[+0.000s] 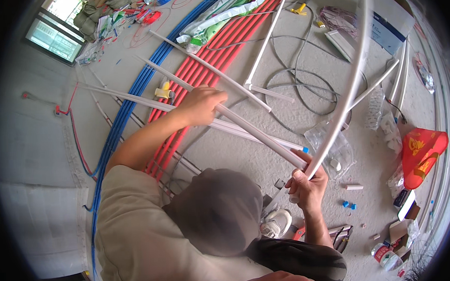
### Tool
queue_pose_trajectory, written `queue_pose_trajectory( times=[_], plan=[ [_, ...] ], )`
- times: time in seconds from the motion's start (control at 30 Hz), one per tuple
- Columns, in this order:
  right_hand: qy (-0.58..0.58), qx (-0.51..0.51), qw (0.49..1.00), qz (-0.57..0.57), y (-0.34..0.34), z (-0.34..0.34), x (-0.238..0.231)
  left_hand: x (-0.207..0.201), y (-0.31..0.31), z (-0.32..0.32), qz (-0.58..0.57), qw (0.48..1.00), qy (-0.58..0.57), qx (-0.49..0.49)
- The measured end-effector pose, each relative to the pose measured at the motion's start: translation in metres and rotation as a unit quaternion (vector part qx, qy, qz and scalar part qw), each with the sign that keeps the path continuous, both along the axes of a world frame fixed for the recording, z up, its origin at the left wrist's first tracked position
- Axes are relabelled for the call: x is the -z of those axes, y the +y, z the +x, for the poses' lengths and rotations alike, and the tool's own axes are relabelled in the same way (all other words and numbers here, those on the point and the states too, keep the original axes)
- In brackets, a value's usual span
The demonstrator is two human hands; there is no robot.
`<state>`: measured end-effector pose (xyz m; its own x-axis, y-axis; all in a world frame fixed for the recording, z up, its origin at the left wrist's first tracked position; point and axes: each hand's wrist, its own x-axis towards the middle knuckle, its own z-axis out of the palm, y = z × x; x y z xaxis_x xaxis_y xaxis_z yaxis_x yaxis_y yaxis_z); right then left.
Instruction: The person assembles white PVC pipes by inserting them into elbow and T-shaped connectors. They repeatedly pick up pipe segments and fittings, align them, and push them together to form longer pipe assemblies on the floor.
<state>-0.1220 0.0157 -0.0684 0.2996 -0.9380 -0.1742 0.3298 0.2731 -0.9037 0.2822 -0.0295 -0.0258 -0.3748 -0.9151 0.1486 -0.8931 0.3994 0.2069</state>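
Observation:
At the lower edge a strip of bare skin [279, 280] shows, apparently my own hand or hands. Which hand it is, and its fingers, I cannot make out. Just ahead crouches a co-worker in a dark cap [218, 211] and light shirt. The co-worker's left hand [203, 105] is wrapped round a white plastic pipe [260, 133]. The co-worker's right hand [310, 184] holds that pipe's near end together with a second white pipe [341, 105], which rises to the top edge and is blurred there.
Red pipes [226, 52] and blue pipes [115, 132] run across the concrete floor. Grey cable [303, 87] lies in loops. On the right are a red bag [422, 157], a cardboard box [390, 20] and a plastic bottle [387, 257]. Blue fittings [349, 205] lie near the co-worker's shoe [276, 223].

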Motion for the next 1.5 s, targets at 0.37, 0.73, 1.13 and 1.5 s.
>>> queue_pose_trajectory(
  times=[0.37,0.73,1.13,1.5],
  plan=[
    [0.074,0.283,0.954,-0.063,-0.007,-0.072,0.000,0.028,0.019,0.012,-0.047,0.995,0.087,0.005],
    [0.020,0.233,0.969,-0.073,0.005,-0.099,0.018,-0.046,0.019,-0.065,-0.137,0.982,0.082,0.100],
    [0.060,0.214,0.973,-0.065,0.015,-0.109,0.033,0.020,0.018,-0.060,0.005,0.992,0.012,0.128],
    [0.094,0.201,0.975,-0.002,0.023,-0.109,0.041,0.040,0.019,-0.077,0.114,0.980,0.145,0.076]
  ],
)
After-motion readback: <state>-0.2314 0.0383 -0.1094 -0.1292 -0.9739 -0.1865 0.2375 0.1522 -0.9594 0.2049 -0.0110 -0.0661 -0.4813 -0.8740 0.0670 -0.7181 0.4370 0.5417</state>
